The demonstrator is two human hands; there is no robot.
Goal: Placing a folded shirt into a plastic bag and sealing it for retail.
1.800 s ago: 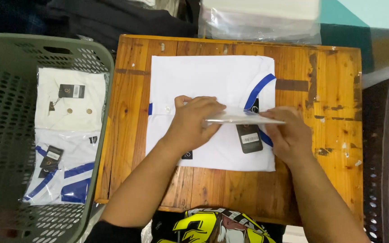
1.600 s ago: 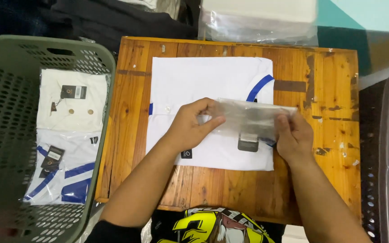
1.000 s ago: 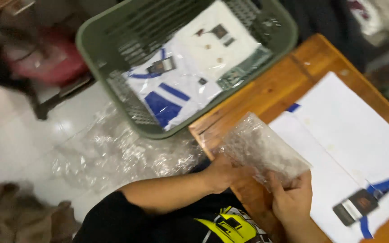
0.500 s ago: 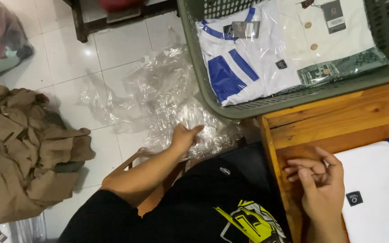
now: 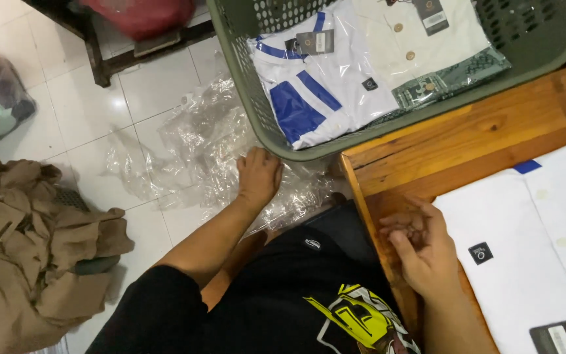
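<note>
Crumpled clear plastic wrap [image 5: 185, 144] lies on the floor tiles, off the bench's [image 5: 466, 141] left edge beside the green basket [image 5: 244, 78]; left hand [image 5: 259, 176], fingers spread, rests flat on it, while right hand [image 5: 420, 246], loosely curled and empty, hovers at the bench's near-left corner by the folded white shirt [image 5: 525, 262].

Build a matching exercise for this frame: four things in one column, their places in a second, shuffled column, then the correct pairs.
Things:
1. left hand
2. right hand
3. blue-striped white shirt
4. brown cloth heap

Places:
A. inside the green basket
B. on the tiled floor, far left
C. at the wooden table edge
D. on the clear plastic wrap

Pairs: 1-D, 2-C, 3-A, 4-B
</note>
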